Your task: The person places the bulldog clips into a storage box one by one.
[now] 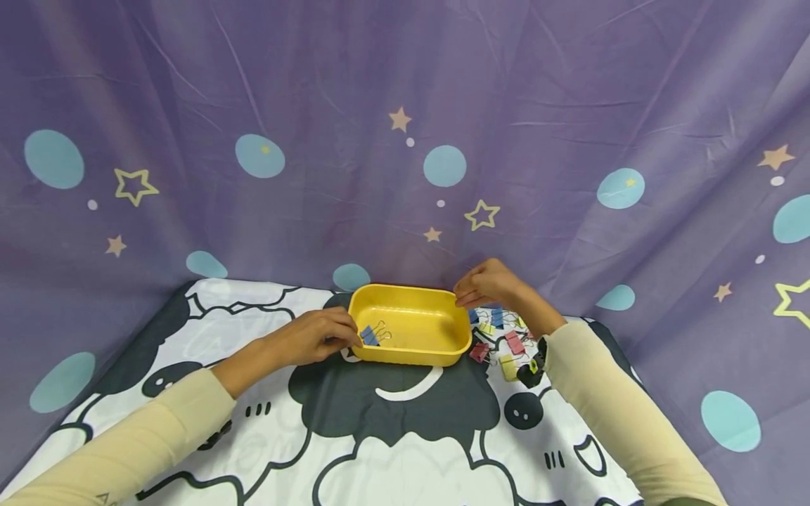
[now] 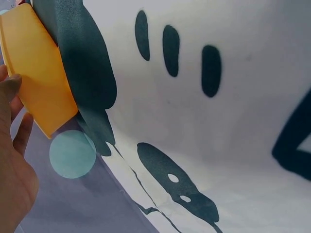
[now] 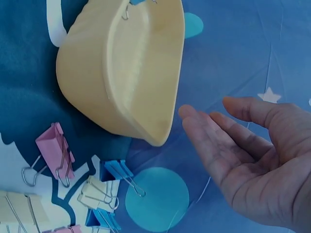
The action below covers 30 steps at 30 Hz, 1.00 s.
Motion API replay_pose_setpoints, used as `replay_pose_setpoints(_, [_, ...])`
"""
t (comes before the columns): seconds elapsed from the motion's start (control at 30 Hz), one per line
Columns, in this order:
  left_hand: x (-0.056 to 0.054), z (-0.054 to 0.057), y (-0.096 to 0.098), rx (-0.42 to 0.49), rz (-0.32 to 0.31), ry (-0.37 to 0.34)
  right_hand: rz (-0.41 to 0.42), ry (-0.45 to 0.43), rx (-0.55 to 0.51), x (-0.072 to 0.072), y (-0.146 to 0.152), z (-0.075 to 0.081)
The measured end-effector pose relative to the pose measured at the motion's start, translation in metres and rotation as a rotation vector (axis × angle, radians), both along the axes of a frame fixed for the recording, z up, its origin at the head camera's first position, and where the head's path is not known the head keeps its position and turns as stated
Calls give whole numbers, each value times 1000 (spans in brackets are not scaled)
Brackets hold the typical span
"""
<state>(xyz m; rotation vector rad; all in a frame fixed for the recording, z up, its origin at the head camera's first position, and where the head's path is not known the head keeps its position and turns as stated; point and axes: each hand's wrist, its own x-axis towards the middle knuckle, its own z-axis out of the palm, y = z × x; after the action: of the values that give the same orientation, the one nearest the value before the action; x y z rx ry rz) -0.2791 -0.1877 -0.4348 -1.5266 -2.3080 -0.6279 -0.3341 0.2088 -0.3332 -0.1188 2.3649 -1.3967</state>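
Note:
A yellow plastic tray [image 1: 416, 358] stands at the back of the cloth, with a blue binder clip [image 1: 370, 336] lying in its left end. My left hand [image 1: 321, 337] grips the tray's left end; in the left wrist view the thumb lies against the yellow wall [image 2: 41, 73]. At the back right corner is my right hand [image 1: 490, 282]. Its fingers are extended and relaxed in the right wrist view, with a gap between the fingertips [image 3: 185, 111] and the tray rim, and nothing is held there.
Several binder clips in pink, blue, yellow and black lie right of the tray, among them a pink clip [image 1: 515, 343] and a yellow clip [image 1: 508, 367]. A cartoon-printed cloth [image 1: 405, 474] covers the table. Behind it hangs a purple curtain [image 1: 354, 91] with stars and dots.

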Motion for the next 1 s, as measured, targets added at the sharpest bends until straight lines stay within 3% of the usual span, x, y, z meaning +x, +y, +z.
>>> replay_pose_setpoints(0.6, [0,-1,0,10,-11,-25,-97,73,43,-6,23,-3])
replay_pose_setpoints(1.0, [3,3,1,-23,11,-37,-234,104,113,-17,36,-18])
